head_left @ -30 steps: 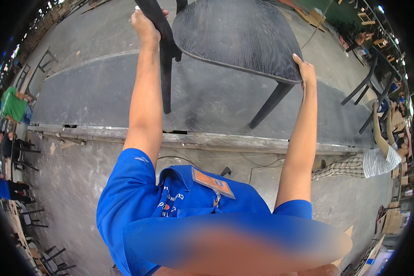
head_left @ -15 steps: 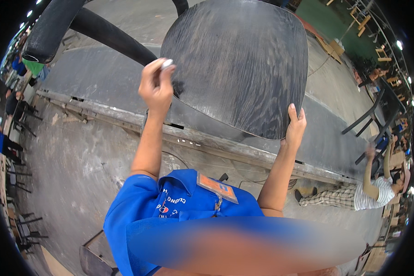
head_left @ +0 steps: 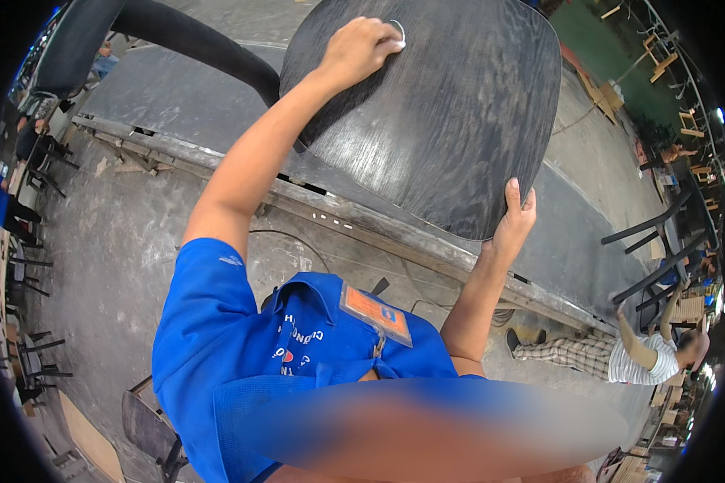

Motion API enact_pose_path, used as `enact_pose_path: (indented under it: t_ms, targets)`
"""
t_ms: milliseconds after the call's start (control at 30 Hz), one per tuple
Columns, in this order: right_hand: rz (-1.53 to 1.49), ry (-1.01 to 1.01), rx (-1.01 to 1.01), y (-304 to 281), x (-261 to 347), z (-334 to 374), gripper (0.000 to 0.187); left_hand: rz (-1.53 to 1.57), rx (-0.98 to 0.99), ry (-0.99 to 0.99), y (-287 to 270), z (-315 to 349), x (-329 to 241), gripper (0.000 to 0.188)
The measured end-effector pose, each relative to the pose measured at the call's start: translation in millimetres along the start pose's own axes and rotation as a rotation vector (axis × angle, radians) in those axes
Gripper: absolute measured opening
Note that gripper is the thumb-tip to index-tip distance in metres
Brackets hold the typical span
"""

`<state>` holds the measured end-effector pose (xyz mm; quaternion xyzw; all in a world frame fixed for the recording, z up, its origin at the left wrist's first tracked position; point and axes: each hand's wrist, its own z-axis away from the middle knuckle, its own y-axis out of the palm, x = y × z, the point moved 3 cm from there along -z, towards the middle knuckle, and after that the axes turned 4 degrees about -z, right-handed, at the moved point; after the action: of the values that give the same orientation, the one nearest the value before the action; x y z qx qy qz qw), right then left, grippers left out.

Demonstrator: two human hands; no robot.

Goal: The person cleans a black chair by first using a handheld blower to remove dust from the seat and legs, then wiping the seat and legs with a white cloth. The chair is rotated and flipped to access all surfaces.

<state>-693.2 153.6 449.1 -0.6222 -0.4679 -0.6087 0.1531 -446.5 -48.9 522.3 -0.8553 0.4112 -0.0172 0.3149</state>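
Observation:
A dark wood-grained chair seat [head_left: 427, 145] is tilted up in front of me, with a thick black chair leg [head_left: 201, 48] at its left. My left hand [head_left: 361, 53] is over the upper part of the seat face. Its fingers are pinched on a small white piece [head_left: 397, 34], too small to make out, which appears to touch the surface. My right hand [head_left: 511, 219] grips the seat's lower right edge, thumb on the face and the other fingers mostly hidden behind.
The chair rests on a long grey conveyor-like bench [head_left: 169, 97] with a worn near rail [head_left: 370, 233]. Several small white bits [head_left: 330, 220] lie along that rail. At right, a co-worker in a striped shirt [head_left: 644, 358] handles a black chair [head_left: 660, 249]. Another chair [head_left: 149, 423] stands at lower left.
My left hand has moved up and right from the seat's left edge onto its face, carrying the white piece. The seat has shifted slightly; my right hand keeps its grip.

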Motion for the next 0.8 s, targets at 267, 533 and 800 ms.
enact_pose_path:
  t_ms: [267, 533, 800]
  targets:
    - [-0.006, -0.029, -0.048, -0.6, -9.2, -0.6, 0.046, -0.175, -0.145, 0.033, -10.6, -8.7, 25.3, 0.015]
    - [-0.023, -0.054, -0.037, 6.7, -4.3, 20.0, 0.032, 0.112, -0.137, 0.291, -0.8, -23.4, -30.7, 0.016]
    - [-0.146, -0.022, -0.01, 1.7, -8.0, 50.7, 0.028, 0.151, -0.07, 0.164, 50.3, -92.4, -114.0, 0.022]
